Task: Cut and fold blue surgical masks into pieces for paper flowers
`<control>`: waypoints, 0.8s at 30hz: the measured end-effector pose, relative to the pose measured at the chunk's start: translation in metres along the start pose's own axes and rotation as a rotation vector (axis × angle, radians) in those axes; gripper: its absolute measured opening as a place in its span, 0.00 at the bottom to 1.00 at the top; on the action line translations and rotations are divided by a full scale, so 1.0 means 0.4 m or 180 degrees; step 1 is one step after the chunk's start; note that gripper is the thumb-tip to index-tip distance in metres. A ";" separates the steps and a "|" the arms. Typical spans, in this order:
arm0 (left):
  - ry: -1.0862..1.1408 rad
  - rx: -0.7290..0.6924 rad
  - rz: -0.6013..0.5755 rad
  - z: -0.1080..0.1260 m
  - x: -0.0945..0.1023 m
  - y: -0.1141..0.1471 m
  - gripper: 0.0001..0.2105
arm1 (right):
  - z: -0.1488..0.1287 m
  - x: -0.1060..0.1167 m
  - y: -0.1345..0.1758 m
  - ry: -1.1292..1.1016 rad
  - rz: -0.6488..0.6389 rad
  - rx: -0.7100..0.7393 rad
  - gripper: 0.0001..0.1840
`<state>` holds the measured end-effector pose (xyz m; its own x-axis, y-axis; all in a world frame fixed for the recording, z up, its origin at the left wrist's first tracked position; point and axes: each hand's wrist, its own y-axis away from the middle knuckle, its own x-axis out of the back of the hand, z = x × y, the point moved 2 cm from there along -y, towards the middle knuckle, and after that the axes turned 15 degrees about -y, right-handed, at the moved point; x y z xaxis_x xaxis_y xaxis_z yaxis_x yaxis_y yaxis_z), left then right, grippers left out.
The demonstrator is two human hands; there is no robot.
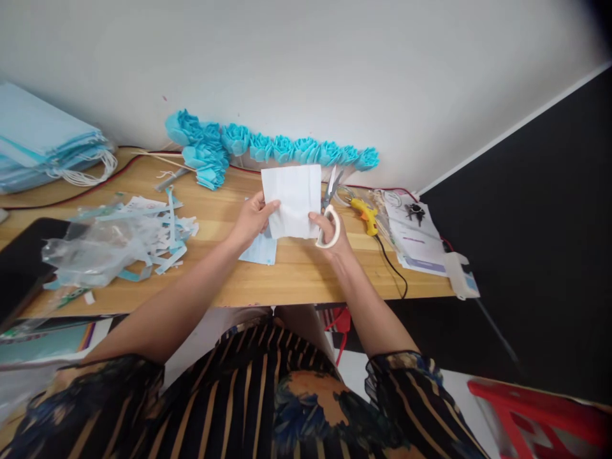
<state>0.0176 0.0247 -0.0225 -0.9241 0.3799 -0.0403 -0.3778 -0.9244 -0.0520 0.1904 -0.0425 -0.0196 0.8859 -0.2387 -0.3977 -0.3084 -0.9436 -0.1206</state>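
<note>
My left hand [252, 221] is closed on the left edge of a white pleated sheet [292, 194] that looks like face mask fabric, with the thumb on its front. The sheet is held up above the table. My right hand [338, 245] pinches its lower right corner under the thumb. A pair of scissors [336, 223] with white handles also hangs in my right hand, its blades apart and pointing away from me. Below the sheet, a light blue mask piece [261, 250] lies on the table, partly hidden by the sheet and my left hand.
Blue fabric flowers [283, 148] line the wall. A stack of blue masks [43, 134] stands at the back left, scraps [165, 233] and a clear plastic bag [90, 255] in front. A yellow glue gun [366, 215], papers [415, 236] and keys [417, 211] lie on the right.
</note>
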 end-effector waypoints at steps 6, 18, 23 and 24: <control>-0.0344 -0.0007 -0.0020 0.010 -0.001 -0.002 0.07 | 0.007 0.058 -0.026 0.0145 -0.0258 -0.0285 0.30; -0.0686 -0.0165 -0.0158 -0.014 -0.005 -0.005 0.16 | -0.026 0.082 -0.106 0.0336 -0.0846 -0.0287 0.26; -0.0608 -0.0101 -0.0035 -0.001 -0.007 -0.004 0.12 | -0.004 0.092 -0.124 0.0444 -0.0695 0.0019 0.25; -0.0564 -0.0092 -0.0012 0.004 -0.008 -0.003 0.11 | -0.002 0.094 -0.123 0.0405 -0.0607 0.0048 0.24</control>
<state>0.0209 0.0245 -0.0207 -0.9192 0.3694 0.1363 -0.3819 -0.9207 -0.0807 0.2389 -0.0053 -0.0279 0.9649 -0.0843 -0.2487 -0.1355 -0.9710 -0.1967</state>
